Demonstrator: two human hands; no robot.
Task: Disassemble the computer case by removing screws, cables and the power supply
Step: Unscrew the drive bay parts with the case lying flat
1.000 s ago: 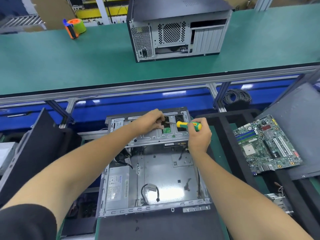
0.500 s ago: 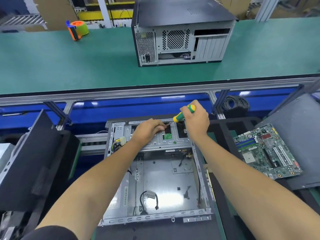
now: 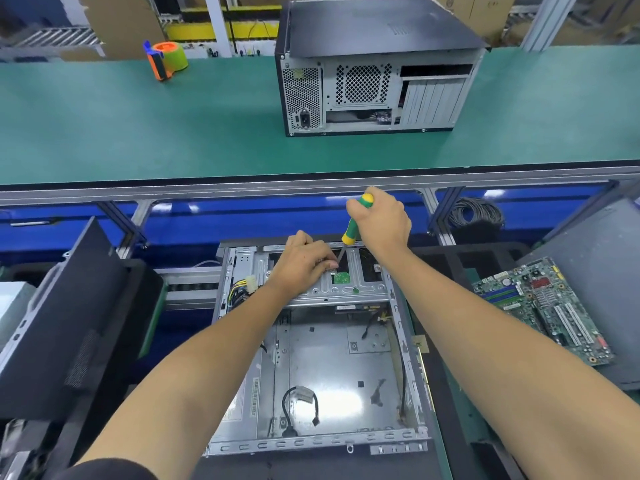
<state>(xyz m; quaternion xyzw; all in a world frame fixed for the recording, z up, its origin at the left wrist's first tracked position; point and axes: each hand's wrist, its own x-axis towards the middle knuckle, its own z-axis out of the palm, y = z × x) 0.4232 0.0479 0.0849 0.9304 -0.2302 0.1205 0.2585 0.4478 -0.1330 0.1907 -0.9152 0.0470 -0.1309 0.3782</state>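
Note:
An open silver computer case [image 3: 346,368] lies flat in front of me, its bare floor showing. My right hand [image 3: 384,220] grips a green and yellow screwdriver [image 3: 354,223], held almost upright, its tip down on the drive bracket [image 3: 346,289] at the case's far end. My left hand [image 3: 304,263] rests on that bracket with its fingertips beside the screwdriver's tip. A small green board [image 3: 341,278] shows through the bracket. A loose black cable [image 3: 298,407] lies on the case floor. Yellow and black power wires [image 3: 242,289] sit at the case's left side.
A second, closed case [image 3: 374,67] stands on the green conveyor [image 3: 138,126] behind. An orange and green tape dispenser [image 3: 166,60] stands at far left. A motherboard [image 3: 543,306] lies on a grey panel at right. A black panel [image 3: 69,323] leans at left.
My right hand has swung the screwdriver from lying level to standing nearly upright over the bracket. My left hand has stayed at the tip. The view has shifted slightly.

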